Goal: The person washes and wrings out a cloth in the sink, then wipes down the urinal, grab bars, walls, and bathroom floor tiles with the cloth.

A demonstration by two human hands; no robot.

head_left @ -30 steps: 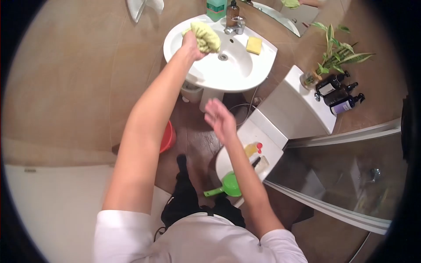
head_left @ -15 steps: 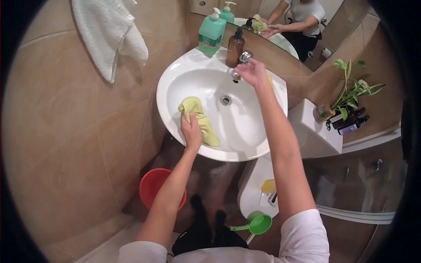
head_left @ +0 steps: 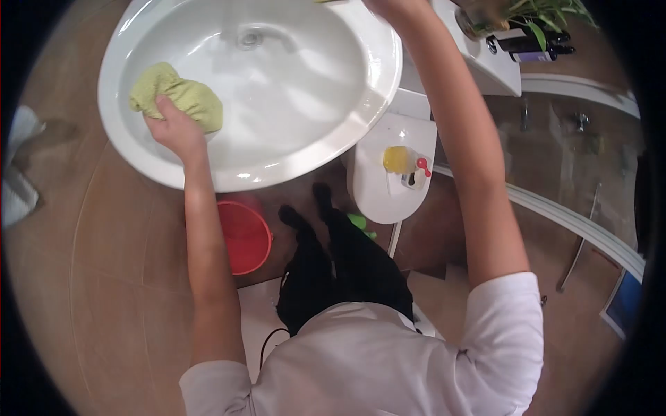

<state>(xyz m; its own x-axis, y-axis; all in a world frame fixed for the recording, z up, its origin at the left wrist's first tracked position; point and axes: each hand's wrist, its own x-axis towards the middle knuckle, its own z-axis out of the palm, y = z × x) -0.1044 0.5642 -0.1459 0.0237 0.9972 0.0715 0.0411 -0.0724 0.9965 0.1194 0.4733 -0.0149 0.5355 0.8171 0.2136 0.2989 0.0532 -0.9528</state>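
Observation:
My left hand [head_left: 179,129] is closed around a yellow-green cloth [head_left: 187,99], thumb on top. It holds the cloth against the inner left wall of the white washbasin [head_left: 291,163]. The basin's drain [head_left: 250,39] shows near the top of the view. My right hand [head_left: 397,8] reaches past the basin's right side and is cut off by the top edge, so its fingers are hidden. The tap is out of view.
A red bucket [head_left: 244,239] stands on the floor below the basin. To the right, a white toilet lid [head_left: 388,197] carries a yellow item [head_left: 397,159] and a small red-topped thing [head_left: 423,166]. Dark bottles [head_left: 531,48] and a plant [head_left: 548,14] sit at upper right.
The view has tilted down, so the tap, soap bottles and mirror have left it. My right hand, earlier with spread fingers by the tap, is now mostly cut off. The left still grips the cloth.

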